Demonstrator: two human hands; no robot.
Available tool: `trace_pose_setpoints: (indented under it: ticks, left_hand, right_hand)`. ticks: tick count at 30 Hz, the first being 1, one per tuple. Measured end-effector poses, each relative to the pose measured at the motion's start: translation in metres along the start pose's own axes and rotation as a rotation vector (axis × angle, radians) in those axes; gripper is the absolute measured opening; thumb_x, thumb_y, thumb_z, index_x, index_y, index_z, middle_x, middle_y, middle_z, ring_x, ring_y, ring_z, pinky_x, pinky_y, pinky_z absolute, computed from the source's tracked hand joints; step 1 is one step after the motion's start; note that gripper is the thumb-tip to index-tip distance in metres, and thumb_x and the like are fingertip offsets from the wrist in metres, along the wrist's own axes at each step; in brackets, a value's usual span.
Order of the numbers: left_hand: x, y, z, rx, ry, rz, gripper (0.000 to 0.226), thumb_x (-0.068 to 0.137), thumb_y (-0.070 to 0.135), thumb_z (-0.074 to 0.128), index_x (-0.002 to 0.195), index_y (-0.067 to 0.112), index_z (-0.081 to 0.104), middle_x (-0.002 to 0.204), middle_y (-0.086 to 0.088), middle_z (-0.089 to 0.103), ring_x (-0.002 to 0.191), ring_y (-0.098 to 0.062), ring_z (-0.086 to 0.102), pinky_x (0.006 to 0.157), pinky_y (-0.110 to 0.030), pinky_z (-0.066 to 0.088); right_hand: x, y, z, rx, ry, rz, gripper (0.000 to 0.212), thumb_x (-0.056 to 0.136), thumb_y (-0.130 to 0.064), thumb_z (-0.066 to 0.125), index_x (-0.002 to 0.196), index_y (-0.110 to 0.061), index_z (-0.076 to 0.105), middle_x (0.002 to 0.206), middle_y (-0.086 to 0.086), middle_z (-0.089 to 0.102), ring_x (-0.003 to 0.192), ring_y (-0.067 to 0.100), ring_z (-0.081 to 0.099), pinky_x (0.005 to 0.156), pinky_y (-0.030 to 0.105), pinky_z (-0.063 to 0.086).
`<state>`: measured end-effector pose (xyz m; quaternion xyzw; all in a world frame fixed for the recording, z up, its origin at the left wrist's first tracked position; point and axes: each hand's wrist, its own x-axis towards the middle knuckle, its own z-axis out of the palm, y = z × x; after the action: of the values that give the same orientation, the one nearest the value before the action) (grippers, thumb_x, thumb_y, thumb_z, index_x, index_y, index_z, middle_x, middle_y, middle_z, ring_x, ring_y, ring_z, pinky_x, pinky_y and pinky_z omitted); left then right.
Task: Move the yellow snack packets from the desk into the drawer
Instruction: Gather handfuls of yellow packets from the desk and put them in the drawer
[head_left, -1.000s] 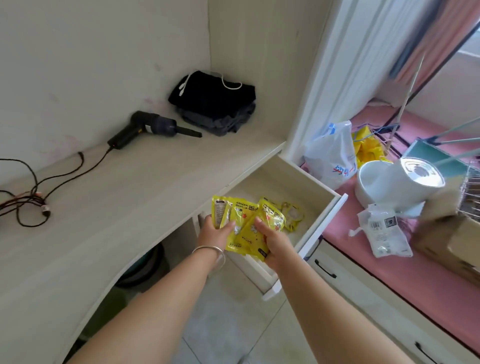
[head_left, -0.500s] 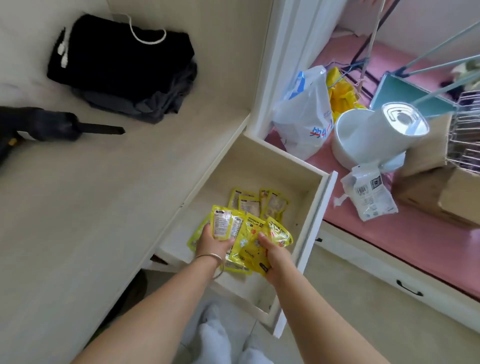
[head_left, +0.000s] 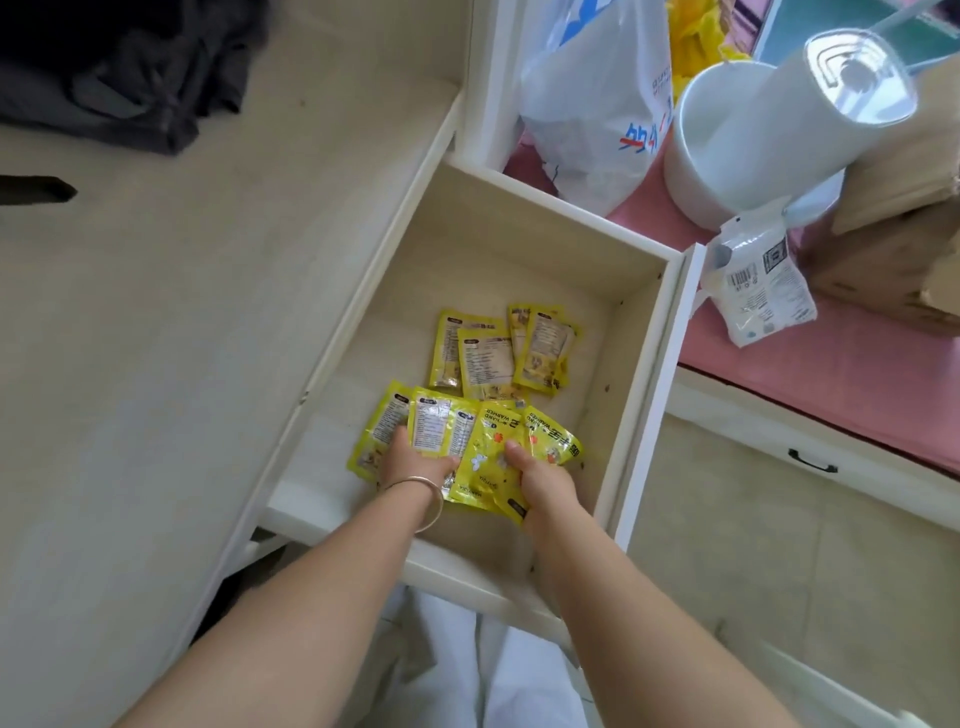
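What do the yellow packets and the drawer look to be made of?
Yellow packets: glossy printed plastic or foil film, judging by the crinkles and the glare. Drawer: pale wood-grain laminate board inside, matte, with white edges and front; probably particleboard, but no core is visible.

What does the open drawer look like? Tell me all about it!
The drawer is pulled wide open from under the desk. It looks like pale wood inside, with white edges and a white front panel. A few yellow packets lie flat on its bottom near the middle. In front of them, the left hand and right hand hold a fanned bunch of yellow packets down inside it.
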<state>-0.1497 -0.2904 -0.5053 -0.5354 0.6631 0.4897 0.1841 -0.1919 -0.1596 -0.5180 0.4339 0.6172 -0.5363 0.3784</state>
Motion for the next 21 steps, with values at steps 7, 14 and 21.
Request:
trace_pose_setpoints:
  ticks: [7, 14, 21]
  left_hand:
    - [0.001, 0.002, 0.000, 0.170, 0.048, 0.000, 0.063, 0.067, 0.019, 0.082, 0.120, 0.011, 0.049, 0.122, -0.010, 0.063, 0.114, -0.029, 0.058, 0.095, -0.036, 0.046]
    - [-0.025, 0.005, -0.010, 0.337, 0.154, 0.130, 0.078, 0.072, 0.023, 0.077, 0.138, 0.021, 0.036, 0.141, -0.012, 0.036, 0.129, -0.032, 0.040, 0.103, -0.039, 0.039]
    - [-0.073, 0.021, -0.038, 0.216, 0.184, 0.163, 0.065, 0.078, 0.023, 0.068, 0.136, 0.020, 0.039, 0.138, -0.010, 0.036, 0.121, -0.030, 0.051, 0.099, -0.036, 0.042]
  right_hand:
    - [-0.005, -0.006, 0.000, -0.112, -0.001, 0.041, 0.042, 0.073, -0.021, 0.080, 0.109, -0.007, 0.064, 0.098, 0.011, 0.069, 0.095, 0.032, 0.067, 0.092, 0.049, 0.052]
    - [-0.020, -0.020, -0.005, -0.390, 0.052, 0.030, 0.030, 0.085, -0.019, 0.065, 0.063, -0.009, 0.049, 0.076, 0.007, 0.054, 0.087, 0.027, 0.054, 0.093, 0.040, 0.047]
    - [-0.055, -0.026, -0.007, -0.561, 0.142, -0.112, 0.048, 0.078, -0.026, 0.057, 0.119, -0.001, 0.053, 0.092, 0.008, 0.051, 0.073, 0.024, 0.050, 0.062, 0.028, 0.037]
